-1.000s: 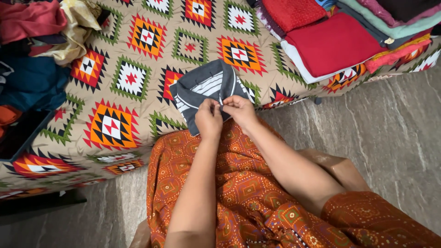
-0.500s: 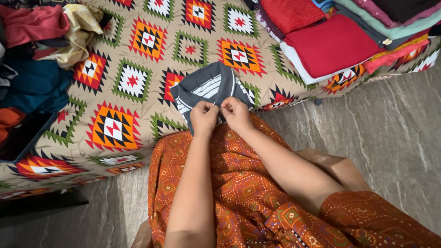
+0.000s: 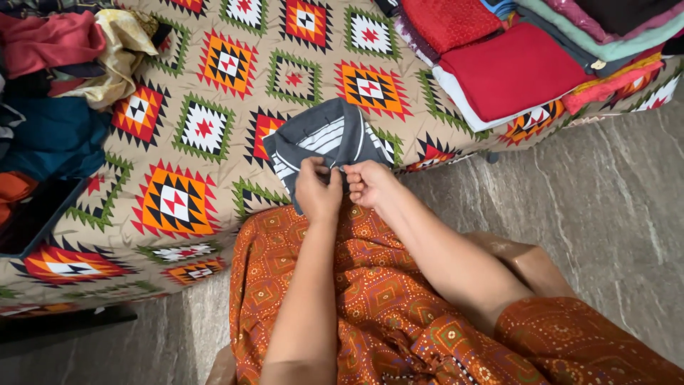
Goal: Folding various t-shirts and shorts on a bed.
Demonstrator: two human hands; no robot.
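Little has shifted: our left hand (image 3: 318, 189) and right hand (image 3: 368, 183) still pinch the grey striped garment (image 3: 324, 139) on the patterned bedspread (image 3: 214, 142).

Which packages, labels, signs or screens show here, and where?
None that can be made out. Only cloth: a grey striped garment held by both hands on the patterned bed cover, a folded stack top right, loose clothes top left.
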